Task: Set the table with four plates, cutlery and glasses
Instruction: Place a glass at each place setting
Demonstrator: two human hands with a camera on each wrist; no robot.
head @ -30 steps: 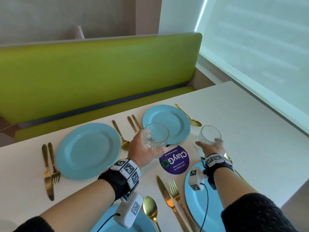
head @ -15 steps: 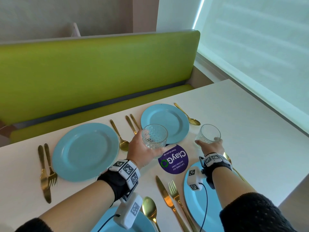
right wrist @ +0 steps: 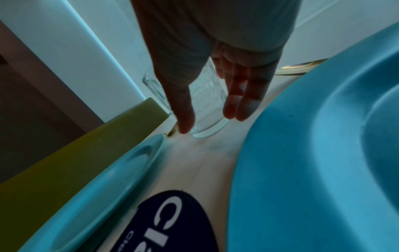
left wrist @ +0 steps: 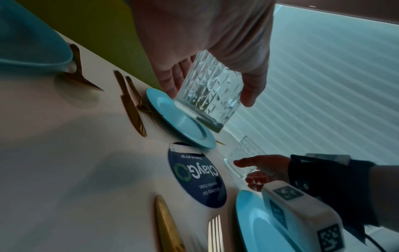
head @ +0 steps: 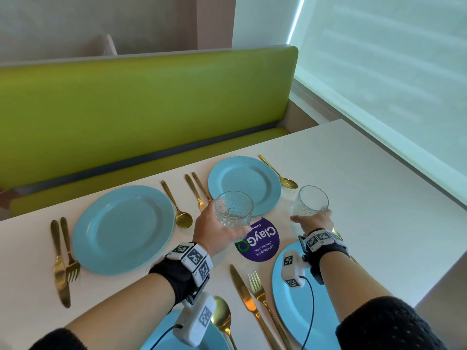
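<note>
Now glasses step: left hand (head: 214, 229) fingers clamped round airborne glass (head: 233, 209); right hand (head: 313, 221) fingers wrapped round second glass (head: 312, 200), base on table (head: 366, 198). Next: lower left one beside far plate (head: 243, 184).

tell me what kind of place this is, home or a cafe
Probably a cafe or office pantry booth, not a home: a green upholstered bench along the white table, and a purple "ClayGo" sticker about keeping pantries clean.
</note>
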